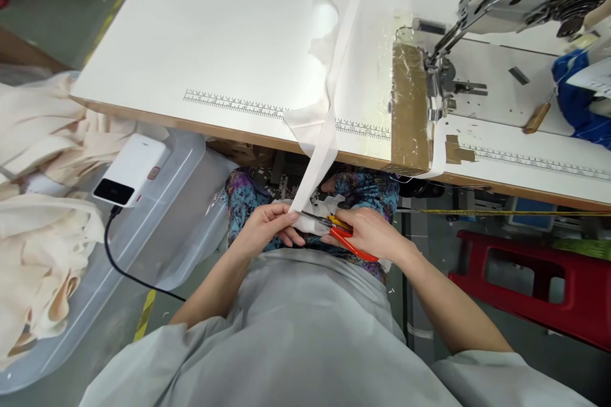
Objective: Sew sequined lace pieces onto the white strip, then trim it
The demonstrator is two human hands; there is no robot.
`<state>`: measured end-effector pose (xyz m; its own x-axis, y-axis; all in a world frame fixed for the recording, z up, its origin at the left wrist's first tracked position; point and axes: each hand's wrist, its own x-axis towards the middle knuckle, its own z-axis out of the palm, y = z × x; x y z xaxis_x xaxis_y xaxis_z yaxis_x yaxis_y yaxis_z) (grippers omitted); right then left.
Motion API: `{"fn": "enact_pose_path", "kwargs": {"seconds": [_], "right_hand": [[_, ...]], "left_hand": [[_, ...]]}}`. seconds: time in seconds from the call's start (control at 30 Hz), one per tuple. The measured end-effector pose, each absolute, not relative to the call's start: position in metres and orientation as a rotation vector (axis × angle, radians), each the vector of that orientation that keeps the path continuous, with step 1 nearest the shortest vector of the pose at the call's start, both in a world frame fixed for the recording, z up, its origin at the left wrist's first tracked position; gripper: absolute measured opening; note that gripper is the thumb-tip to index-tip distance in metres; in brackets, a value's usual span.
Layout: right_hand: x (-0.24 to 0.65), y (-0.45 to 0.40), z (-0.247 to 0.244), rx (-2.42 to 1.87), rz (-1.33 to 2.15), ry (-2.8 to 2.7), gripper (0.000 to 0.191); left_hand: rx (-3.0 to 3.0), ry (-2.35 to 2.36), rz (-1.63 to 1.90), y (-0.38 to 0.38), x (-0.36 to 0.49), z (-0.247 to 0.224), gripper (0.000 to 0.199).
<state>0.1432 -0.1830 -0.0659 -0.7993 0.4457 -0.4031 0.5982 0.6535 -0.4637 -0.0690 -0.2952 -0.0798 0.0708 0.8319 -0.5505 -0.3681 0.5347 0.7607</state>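
Note:
My left hand [267, 227] pinches a white fabric strip [319, 156] near its lower end, just above my lap. From there the strip runs up over the table edge and away across the tabletop, with ruffled pieces along its left side. In my right hand [372, 232] is a pair of scissors [351, 245] with red and yellow handles. Their blades point left and reach the strip right beside my left fingertips. Whether the blades are apart is too small to tell. More white fabric lies on my lap under the hands.
A sewing machine [515, 0] stands at the right of the white table [214, 25], whose front edge carries printed rulers. To the left, a plastic bin [186, 152] holds cream fabric pieces [42, 254] and a white power bank [131, 170] with a cable. A red stool [520, 241] is at right.

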Motion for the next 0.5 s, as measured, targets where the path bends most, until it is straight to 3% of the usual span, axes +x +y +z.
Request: {"fn": "enact_pose_path", "kwargs": {"seconds": [0.5], "right_hand": [[0.135, -0.181, -0.076, 0.876, -0.857, 2.632, 0.053]], "left_hand": [[0.669, 1.253, 0.809, -0.297, -0.085, -0.088, 0.046]]}}
